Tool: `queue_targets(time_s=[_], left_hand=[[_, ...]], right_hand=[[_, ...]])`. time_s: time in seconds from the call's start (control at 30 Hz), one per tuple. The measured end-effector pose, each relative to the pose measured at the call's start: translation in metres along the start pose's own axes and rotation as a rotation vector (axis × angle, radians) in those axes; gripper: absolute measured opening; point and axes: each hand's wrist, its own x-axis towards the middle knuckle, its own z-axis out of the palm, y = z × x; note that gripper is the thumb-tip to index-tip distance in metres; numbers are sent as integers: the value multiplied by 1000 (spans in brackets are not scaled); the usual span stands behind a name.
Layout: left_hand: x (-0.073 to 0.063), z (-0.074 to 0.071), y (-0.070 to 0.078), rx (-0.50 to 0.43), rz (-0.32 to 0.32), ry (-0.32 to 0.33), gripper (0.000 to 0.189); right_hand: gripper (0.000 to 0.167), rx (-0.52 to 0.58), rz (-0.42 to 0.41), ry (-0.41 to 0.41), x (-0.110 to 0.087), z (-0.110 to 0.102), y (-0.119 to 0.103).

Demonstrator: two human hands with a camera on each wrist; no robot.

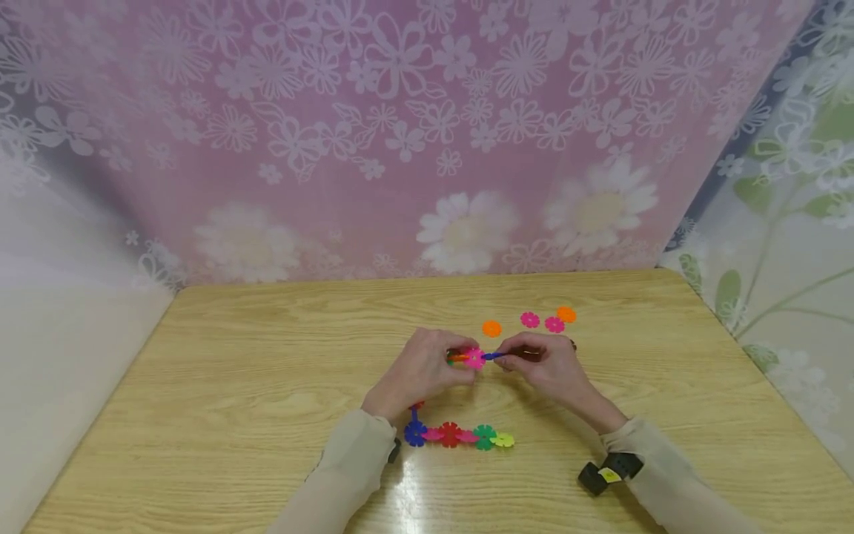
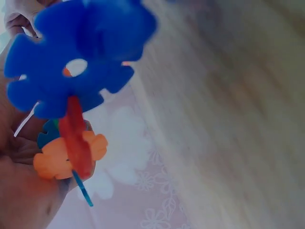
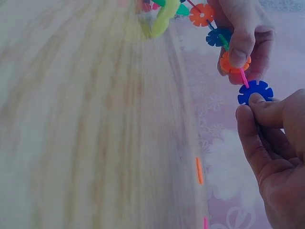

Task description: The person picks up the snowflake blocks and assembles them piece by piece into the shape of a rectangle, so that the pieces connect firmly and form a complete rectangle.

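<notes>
Thumb and fingers of my right hand [image 1: 550, 371] pinch a blue flower-shaped disc [image 3: 263, 88]. Its notched edge meets a pink flower disc [image 1: 475, 359], seen edge-on in the right wrist view. My left hand [image 1: 423, 367] grips the chain behind that pink disc, its thumb over an orange disc [image 3: 225, 63]. Further along this chain come a teal-blue disc [image 3: 217, 37] and another orange disc [image 3: 201, 15]. The chain bends under the left wrist to a blue corner disc [image 1: 415, 434], then runs right through pink, red [image 1: 450, 435] and green [image 1: 485, 437] discs to a yellow one [image 1: 504, 440].
Beyond the hands, loose flower discs lie on the wooden table [image 1: 267, 445]: an orange one [image 1: 491, 328], two pink ones [image 1: 530, 320] and another orange disc [image 1: 566, 314]. A flowered pink curtain [image 1: 373, 185] hangs behind the table's far edge.
</notes>
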Motion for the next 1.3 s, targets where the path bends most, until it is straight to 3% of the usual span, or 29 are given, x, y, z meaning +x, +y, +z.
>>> queue_targets(time_s=[0.2, 0.57, 0.8, 0.87, 1.1, 1.3], left_hand=[[-2, 0, -4, -8, -6, -10, 35], [-2, -1, -5, -36, 24, -10, 38], [-2, -1, -6, -16, 39, -35, 37], [-3, -1, -8, -38, 21, -43, 38], [-4, -5, -8, -169, -86, -51, 41], [-3, -8, -6, -154, -77, -53, 39]], right_hand=[[11, -1, -61, 6, 0, 5, 1], [10, 23, -33, 3, 3, 6, -1], [11, 11, -72, -27, 4, 7, 0], [10, 30, -45, -43, 4, 7, -1], [8, 193, 170, -118, 7, 2, -7], [9, 269, 201, -136, 8, -1, -6]])
